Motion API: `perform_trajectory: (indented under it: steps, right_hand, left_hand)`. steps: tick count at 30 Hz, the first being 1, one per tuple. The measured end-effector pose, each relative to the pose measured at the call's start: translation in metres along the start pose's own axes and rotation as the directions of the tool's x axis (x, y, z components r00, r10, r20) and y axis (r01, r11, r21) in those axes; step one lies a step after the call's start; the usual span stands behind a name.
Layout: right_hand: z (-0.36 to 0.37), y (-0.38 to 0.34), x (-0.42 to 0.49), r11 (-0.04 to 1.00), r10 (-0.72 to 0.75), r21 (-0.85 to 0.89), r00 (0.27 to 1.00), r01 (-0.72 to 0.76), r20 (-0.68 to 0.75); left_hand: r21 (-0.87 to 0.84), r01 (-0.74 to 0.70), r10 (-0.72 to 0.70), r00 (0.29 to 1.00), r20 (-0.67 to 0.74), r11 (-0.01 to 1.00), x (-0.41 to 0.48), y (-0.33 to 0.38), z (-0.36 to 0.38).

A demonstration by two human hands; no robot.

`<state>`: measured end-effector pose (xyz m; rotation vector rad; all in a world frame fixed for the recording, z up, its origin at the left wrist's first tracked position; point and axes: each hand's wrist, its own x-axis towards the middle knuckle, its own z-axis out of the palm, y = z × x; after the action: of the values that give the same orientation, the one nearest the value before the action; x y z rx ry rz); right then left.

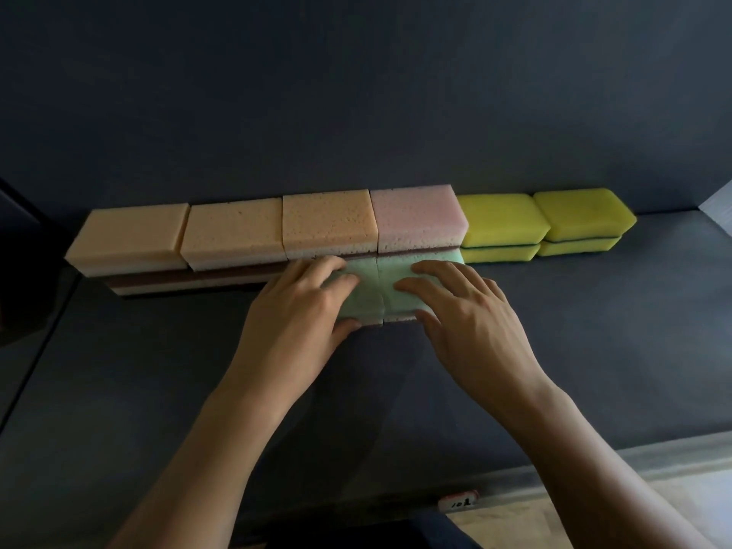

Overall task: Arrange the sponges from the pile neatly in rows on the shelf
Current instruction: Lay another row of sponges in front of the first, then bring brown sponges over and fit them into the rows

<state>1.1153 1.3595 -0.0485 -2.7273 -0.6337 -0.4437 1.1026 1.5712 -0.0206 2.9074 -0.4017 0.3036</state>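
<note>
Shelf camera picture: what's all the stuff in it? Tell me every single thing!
orange sponges: three, orange, top layer, left part of the back row
pink sponge: one, pink, top layer, right of the orange ones
lower sponges: count unclear, brown and white edges, beneath the orange ones
yellow sponges: four, yellow, two stacks of two at the row's right end
green sponges: two, pale green, side by side in front of the row
shelf: one, dark grey, under everything
label: one, white, shelf's front edge
left hand: fingers on the left green sponge
right hand: fingers on the right green sponge
</note>
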Motion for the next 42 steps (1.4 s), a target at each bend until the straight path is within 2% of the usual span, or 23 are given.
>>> perform_trajectory:
  steps: [17, 22, 25, 29, 31, 36, 42]
  right_hand:
    - [0.005, 0.002, 0.008, 0.999, 0.031, 0.016, 0.999, -0.031, 0.028]
    - [-0.004, 0.003, 0.009, 1.000, 0.005, 0.008, 0.993, -0.006, 0.118]
    - [-0.018, -0.006, 0.013, 0.999, -0.030, 0.045, 0.992, 0.025, 0.119]
    - [-0.024, -0.044, 0.022, 0.960, -0.167, 0.230, 0.986, 0.156, 0.029]
    - [-0.015, -0.070, 0.026, 0.935, -0.235, 0.283, 0.971, 0.215, 0.038]
    - [0.008, -0.148, 0.035, 0.885, -0.364, 0.338, 0.928, 0.319, 0.077]
    - [0.033, -0.260, 0.041, 0.864, -0.412, 0.335, 0.910, 0.376, 0.044]
  left_hand:
    - [0.011, 0.058, -0.058, 0.998, -0.015, 0.998, 0.005, 0.009, 0.006]
    - [0.012, 0.093, -0.093, 0.996, -0.012, 0.996, -0.002, 0.018, 0.004]
    - [0.060, 0.134, -0.130, 0.989, -0.066, 0.989, -0.018, 0.018, -0.002]
    - [0.076, 0.243, -0.226, 0.957, -0.184, 0.967, -0.057, -0.001, -0.017]
    - [0.086, 0.324, -0.301, 0.931, -0.206, 0.942, -0.079, -0.017, -0.026]
    - [0.094, 0.488, -0.464, 0.864, -0.195, 0.868, -0.138, -0.065, -0.053]
    - [0.116, 0.564, -0.534, 0.819, -0.210, 0.818, -0.213, -0.139, -0.084]
